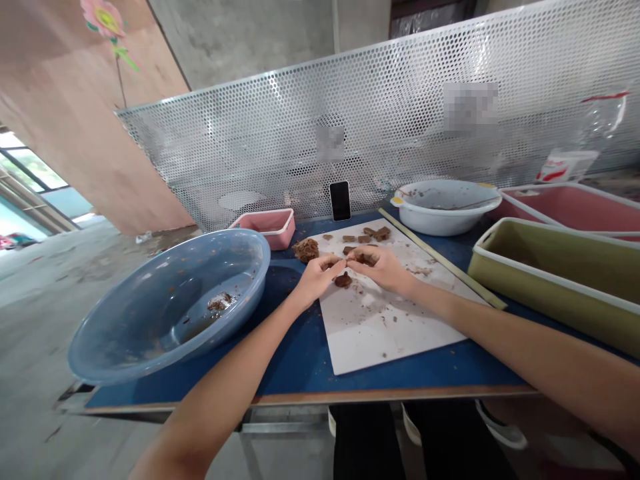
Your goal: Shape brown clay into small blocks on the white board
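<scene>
Left hand point(317, 276), right hand point(384, 268), curled, perhaps touching

Anything pinched between hands point(383, 268) too small to tell; olive trough point(540, 280) cut by right edge.

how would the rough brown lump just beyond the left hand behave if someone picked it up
The rough, rounded brown lump would probably shed bits: its surface looks ragged, and similar brown crumbs lie on the flat white board. Its uneven outline suggests it would rock rather than roll smoothly. Its weight is hard to judge from this view.
</scene>
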The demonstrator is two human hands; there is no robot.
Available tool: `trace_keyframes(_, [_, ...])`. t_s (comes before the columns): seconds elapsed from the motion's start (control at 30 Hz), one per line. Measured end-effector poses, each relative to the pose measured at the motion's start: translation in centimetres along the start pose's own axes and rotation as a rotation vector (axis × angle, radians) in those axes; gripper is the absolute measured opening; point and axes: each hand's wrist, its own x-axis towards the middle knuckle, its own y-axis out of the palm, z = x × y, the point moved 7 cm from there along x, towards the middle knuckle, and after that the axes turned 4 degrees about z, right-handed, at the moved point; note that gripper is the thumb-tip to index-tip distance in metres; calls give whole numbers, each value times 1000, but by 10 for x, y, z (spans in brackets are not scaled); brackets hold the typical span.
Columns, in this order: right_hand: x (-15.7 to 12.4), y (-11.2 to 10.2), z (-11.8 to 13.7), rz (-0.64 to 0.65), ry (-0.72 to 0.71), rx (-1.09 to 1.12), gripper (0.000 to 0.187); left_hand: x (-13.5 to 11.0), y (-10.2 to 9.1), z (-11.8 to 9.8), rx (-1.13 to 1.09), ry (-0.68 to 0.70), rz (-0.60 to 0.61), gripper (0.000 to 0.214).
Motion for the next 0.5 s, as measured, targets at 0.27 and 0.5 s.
trace_keyframes(0.27, [-2, -1, 5, 0, 29, 5, 34, 2, -6, 0, 103, 96, -71, 35])
trace_keyframes(0.5, [-1, 2, 3, 5, 23, 27, 38, 3, -7, -1, 128, 143, -86, 34])
